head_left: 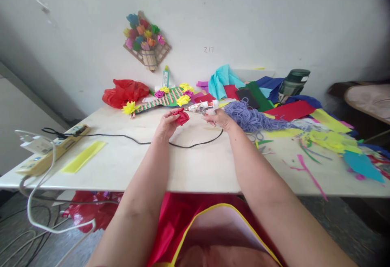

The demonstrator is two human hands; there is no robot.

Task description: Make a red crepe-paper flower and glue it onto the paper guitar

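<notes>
Between its fingers my left hand (167, 124) holds a red paper flower (182, 117). My right hand (219, 119) is wrapped round the handle of a white hot glue gun (202, 106), whose nozzle points left at the flower. I cannot tell whether the tip touches the paper. A black cord (198, 143) runs from the glue gun leftward across the table. Just behind the hands lies a green woven piece (164, 99) with pale strips, trimmed with yellow and purple paper flowers.
A power strip (55, 149) and a yellow paper strip (83, 156) lie at the left. Purple-blue yarn (252, 115), scissors, coloured paper sheets and a dark bottle (294, 84) crowd the right side. A red plastic bag (125, 92) sits at the back left; a flower decoration (149, 58) hangs on the wall.
</notes>
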